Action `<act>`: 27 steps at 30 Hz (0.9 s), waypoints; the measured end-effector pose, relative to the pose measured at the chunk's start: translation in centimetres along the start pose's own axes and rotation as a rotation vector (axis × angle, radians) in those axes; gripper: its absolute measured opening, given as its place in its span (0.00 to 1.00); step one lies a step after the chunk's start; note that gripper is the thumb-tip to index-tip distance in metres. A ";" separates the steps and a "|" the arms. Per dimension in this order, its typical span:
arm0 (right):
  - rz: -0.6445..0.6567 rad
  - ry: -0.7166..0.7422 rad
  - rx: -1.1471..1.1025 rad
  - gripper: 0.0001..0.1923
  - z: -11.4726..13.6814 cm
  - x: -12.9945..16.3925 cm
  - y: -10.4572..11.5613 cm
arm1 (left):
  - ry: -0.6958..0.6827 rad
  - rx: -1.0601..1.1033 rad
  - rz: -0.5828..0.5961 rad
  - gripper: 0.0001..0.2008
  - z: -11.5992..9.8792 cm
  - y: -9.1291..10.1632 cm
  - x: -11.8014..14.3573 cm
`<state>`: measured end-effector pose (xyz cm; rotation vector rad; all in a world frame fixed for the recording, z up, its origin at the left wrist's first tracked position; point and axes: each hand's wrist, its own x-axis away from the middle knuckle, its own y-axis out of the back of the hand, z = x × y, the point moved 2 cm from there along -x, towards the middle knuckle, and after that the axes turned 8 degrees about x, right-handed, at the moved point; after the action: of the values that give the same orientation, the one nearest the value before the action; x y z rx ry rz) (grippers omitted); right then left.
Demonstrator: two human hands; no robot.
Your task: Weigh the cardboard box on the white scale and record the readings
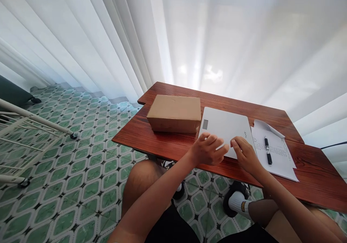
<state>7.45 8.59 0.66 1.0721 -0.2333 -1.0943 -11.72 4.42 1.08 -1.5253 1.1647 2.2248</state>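
Observation:
My left hand [210,149] hovers over the near edge of a flat white digital scale [225,122], its fingers loosely curled with gaps between them and nothing held. To its right, my right hand [244,155] is above the scale's near right part, empty, with the fingers bent and the thumb slightly apart. The two hands do not touch. A small grey display [205,124] shows on the scale's left side. Left of the scale sits a closed brown cardboard box [175,109]. Both hands partly cover the scale's front edge.
Papers with writing [284,165] lie right of the scale, with a black pen [268,150] on top. Everything stands on a reddish wooden table [168,141]. White curtains [217,37] hang behind it. A white wheeled rack [32,141] is on the tiled floor at left.

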 end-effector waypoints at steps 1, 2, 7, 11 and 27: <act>0.033 -0.004 0.007 0.17 -0.6 0.7 0.5 | -0.034 0.022 0.020 0.07 -0.6 -0.4 0.1; 0.069 -0.003 0.017 0.17 -1.0 1.3 0.9 | -0.064 0.045 0.041 0.07 -1.2 -0.7 0.1; 0.238 0.126 0.139 0.19 -1.9 3.4 2.0 | -0.217 0.194 0.261 0.03 -4.2 -2.4 0.8; 0.307 0.302 0.214 0.22 -1.7 4.3 1.3 | -0.263 0.258 0.417 0.07 -6.0 -3.6 1.9; 0.136 0.262 0.329 0.22 -4.9 4.0 5.1 | -0.287 0.288 0.508 0.08 -6.7 -4.1 0.6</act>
<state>15.60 8.43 0.91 1.4588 -0.2782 -0.7986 -4.98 2.31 -2.53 -0.8297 1.8264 2.3208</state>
